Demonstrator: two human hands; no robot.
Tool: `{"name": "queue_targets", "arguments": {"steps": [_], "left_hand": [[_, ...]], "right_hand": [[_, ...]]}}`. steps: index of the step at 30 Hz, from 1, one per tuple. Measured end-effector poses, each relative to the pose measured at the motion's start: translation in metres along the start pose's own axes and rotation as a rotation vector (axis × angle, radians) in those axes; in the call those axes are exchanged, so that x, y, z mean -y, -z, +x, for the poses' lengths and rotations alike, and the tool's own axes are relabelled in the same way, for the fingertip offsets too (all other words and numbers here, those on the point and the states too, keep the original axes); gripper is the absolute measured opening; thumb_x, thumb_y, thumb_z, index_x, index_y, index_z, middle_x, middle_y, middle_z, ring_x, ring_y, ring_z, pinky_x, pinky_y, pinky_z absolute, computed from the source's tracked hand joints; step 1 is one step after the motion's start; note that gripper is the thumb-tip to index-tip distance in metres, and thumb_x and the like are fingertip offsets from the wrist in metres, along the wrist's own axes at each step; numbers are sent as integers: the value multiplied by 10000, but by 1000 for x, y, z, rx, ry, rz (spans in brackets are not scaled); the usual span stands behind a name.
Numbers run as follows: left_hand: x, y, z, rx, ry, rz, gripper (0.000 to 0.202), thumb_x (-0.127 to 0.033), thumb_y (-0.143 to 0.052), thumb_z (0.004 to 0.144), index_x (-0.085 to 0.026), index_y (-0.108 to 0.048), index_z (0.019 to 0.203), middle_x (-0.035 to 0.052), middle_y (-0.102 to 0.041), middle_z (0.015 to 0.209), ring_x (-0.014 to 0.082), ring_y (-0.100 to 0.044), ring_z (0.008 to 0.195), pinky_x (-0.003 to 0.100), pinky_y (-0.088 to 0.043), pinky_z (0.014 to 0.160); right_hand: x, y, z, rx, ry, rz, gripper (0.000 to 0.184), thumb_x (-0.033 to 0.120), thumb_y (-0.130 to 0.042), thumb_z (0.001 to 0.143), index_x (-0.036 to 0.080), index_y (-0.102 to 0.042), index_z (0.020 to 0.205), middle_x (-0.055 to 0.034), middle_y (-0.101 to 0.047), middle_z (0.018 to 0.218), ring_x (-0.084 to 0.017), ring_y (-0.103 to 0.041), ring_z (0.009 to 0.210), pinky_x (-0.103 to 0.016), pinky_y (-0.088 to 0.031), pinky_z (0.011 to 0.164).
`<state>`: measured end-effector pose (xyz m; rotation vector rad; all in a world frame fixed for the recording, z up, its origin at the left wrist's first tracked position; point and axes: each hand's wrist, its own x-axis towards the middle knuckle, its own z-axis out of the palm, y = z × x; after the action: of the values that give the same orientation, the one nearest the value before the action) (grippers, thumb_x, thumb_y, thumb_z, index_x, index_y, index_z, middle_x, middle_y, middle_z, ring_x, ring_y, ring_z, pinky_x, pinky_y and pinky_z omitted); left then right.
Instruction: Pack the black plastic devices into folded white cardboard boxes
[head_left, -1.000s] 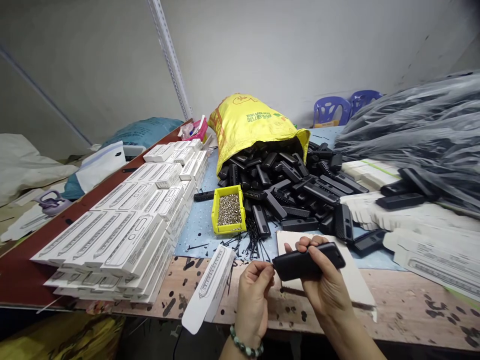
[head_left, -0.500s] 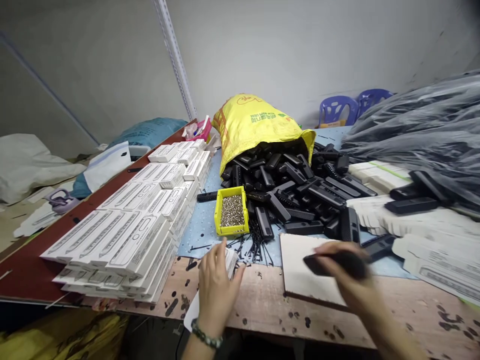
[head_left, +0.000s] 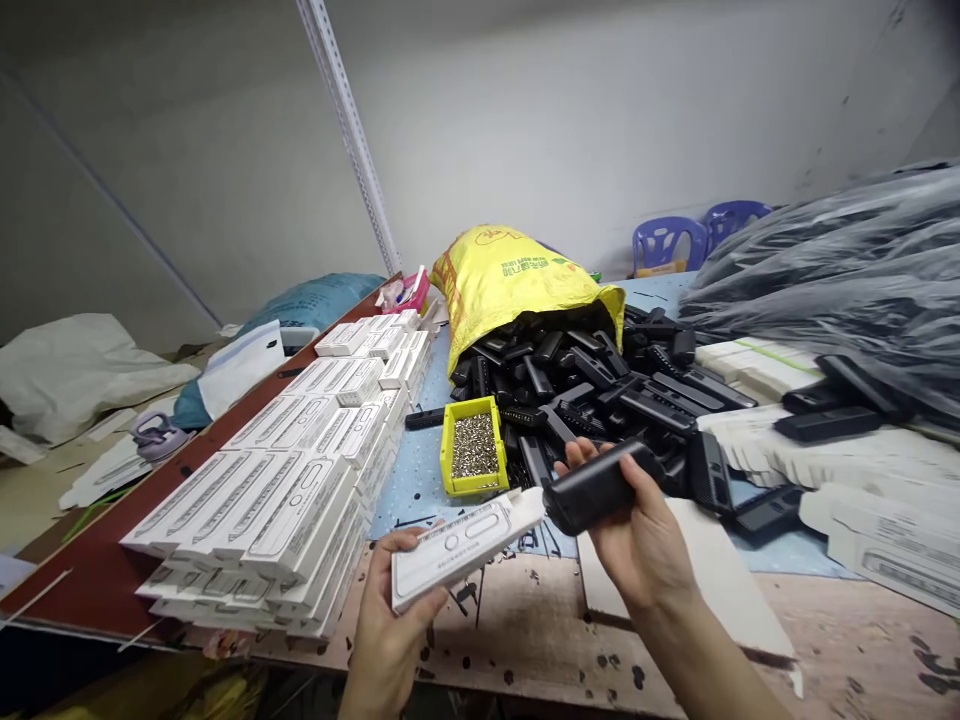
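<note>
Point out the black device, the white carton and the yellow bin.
black device [head_left: 596, 488], head view, middle of its side
white carton [head_left: 457, 552], head view, middle of its printed face
yellow bin [head_left: 474, 485], head view, front wall

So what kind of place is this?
It looks like a small packing workshop: stacks of white product boxes, a yellow sack spilling black plastic parts, and a yellow bin of tiny metal screws.

Okay so now the left hand [head_left: 390, 640] has lifted the flat white cardboard box [head_left: 457, 550], and the right hand [head_left: 637, 540] has swung the matte black plastic case [head_left: 596, 487] over, just beside the box's right end.
</note>
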<state>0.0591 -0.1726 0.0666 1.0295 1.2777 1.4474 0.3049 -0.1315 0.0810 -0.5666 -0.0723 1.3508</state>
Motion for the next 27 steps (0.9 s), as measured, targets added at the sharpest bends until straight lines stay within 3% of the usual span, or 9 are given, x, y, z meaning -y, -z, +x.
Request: {"name": "queue_targets", "arguments": {"steps": [2, 5, 8, 11, 13, 17, 20, 23, 27], "left_hand": [[14, -5, -4, 25, 22, -118, 571, -336, -845, 559, -234, -463, 972, 23, -556, 1135, 224, -575, 1138, 244, -518, 888], [28, -19, -13, -41, -66, -174, 544, -339, -847, 564, -241, -453, 925, 6, -534, 1094, 242, -539, 1207, 258, -517, 908], [36, -28, -18, -98, -251, -46, 463, -324, -813, 624, -231, -438, 879, 10, -520, 1051, 235, -560, 1167, 291, -529, 890], [49, -27, -19, -37, -461, 183, 314, -253, -718, 720, -230, -448, 878, 24, -520, 1059, 229, -560, 1153, 363, -526, 924], [56, -23, -18, 36, -503, 458, 254, -191, -613, 779, -248, -508, 1003, 54, -535, 1134, 251, -526, 1199, 453, -493, 987], [53, -27, -13, 224, -396, 1006, 684, -185, -530, 788, -305, -332, 1431, 95, -509, 1309, 317, -465, 1269, 592, -427, 1028], [42, -46, -6, 323, -380, 1047, 733, -159, -575, 694, -246, -377, 1394, 97, -516, 1313, 290, -507, 1225, 511, -469, 1017], [38, -66, -1, 347, -324, 979, 646, -123, -567, 648, -215, -462, 1279, 76, -604, 1173, 245, -593, 1073, 430, -533, 909], [40, -77, 3, 228, -297, 968, 574, -160, -609, 679, -211, -495, 1239, 70, -640, 1106, 251, -613, 1022, 431, -533, 863]], "right_hand": [[-10, -6, 4, 68, 27, -38, 248, 337, -747, 752, 210, -644, 939, -46, -691, 1112, -209, -651, 1064, -403, -508, 989], [-19, -1, 13, 171, 4, -165, 293, 367, -746, 768, 189, -659, 985, -83, -680, 1164, -227, -619, 1134, -374, -482, 1006], [-18, 10, 18, 230, -206, -240, 338, 432, -648, 849, 161, -671, 1050, -113, -663, 1198, -246, -599, 1157, -383, -512, 942], [-9, 19, 21, 198, -299, -303, 351, 423, -614, 874, 124, -685, 1045, -128, -666, 1186, -236, -622, 1097, -333, -533, 875], [-3, 24, 21, 165, -238, -359, 335, 399, -660, 843, 115, -688, 1019, -128, -675, 1165, -213, -632, 1056, -284, -528, 855], [2, 26, 10, 214, -114, -412, 342, 374, -749, 773, 180, -627, 1028, -109, -699, 1110, -197, -635, 1029, -287, -512, 859], [-1, 26, 3, 296, -115, -457, 379, 406, -752, 767, 220, -567, 1040, -99, -698, 1103, -217, -627, 1048, -335, -504, 875], [-5, 28, 5, 367, -29, -649, 423, 433, -737, 776, 215, -549, 1086, -97, -668, 1130, -236, -599, 1087, -366, -479, 927], [-17, 30, 13, 272, 470, -921, 643, 397, -773, 743, 264, -422, 1266, -59, -604, 1079, -208, -608, 973, -372, -497, 890]]}}
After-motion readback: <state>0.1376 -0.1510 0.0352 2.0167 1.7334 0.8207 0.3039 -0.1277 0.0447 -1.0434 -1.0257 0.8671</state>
